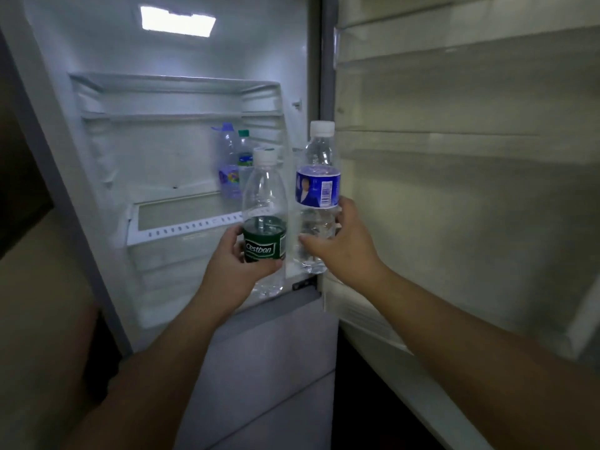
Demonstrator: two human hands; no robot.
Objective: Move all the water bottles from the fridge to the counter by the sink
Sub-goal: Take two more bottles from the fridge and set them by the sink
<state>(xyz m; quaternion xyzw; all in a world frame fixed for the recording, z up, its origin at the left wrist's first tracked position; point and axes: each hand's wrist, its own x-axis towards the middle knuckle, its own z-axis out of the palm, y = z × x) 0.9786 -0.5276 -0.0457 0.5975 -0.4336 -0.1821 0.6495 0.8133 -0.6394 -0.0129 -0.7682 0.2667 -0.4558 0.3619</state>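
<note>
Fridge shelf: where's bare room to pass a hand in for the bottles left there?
The shelf lies bare from the left wall across to the purple-labelled bottle. It is crowded at the right: that bottle and the green-capped bottle stand together at the back, partly behind the two held bottles.

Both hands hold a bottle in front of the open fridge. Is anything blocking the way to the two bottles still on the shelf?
Only the held ones. The left hand holds the green-label bottle, which overlaps the view of the shelf bottles; the right hand holds the blue-label bottle. Both grips are full. The shelf in front of the pair looks bare.
</note>
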